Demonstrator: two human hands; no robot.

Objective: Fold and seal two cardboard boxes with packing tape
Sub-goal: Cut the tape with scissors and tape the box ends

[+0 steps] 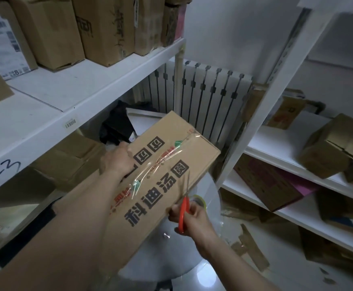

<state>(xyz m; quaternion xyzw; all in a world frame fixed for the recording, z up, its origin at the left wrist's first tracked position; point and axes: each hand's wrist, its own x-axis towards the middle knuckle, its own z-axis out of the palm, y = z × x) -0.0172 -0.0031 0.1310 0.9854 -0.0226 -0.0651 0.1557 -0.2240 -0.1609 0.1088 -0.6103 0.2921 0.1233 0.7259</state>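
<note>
Head view, the only one. One box [171, 156] is in hand, held mid-frame above a round white top [184, 255], tilted, its long side running from near left to far right. The flaps are closed, and one tape strip [160, 162], clear and wrinkled, lies along the centre seam. The left hand [116, 158] grips the box's left edge, fingers curled over the rim. The right hand [190, 215], at the near right edge of the box, is closed round one pair of scissors [183, 213] with red handles, blades pointing up toward the tape. One tape roll [197, 199] shows just beyond the knuckles; I cannot tell whether the fingers hold it too. Judgement: the box looks light, carried easily at one edge; the board is stiff along the edges but will give in mid-panel, so take it at edges or corners. The taped seam will be slick, so avoid it. Loose tape is likely to cling and crease. Further boxes stand on the shelf [108, 80] at far left and lie on the right-hand shelves; I cannot tell which is the task's second. One radiator [209, 95] stands far behind.
</note>
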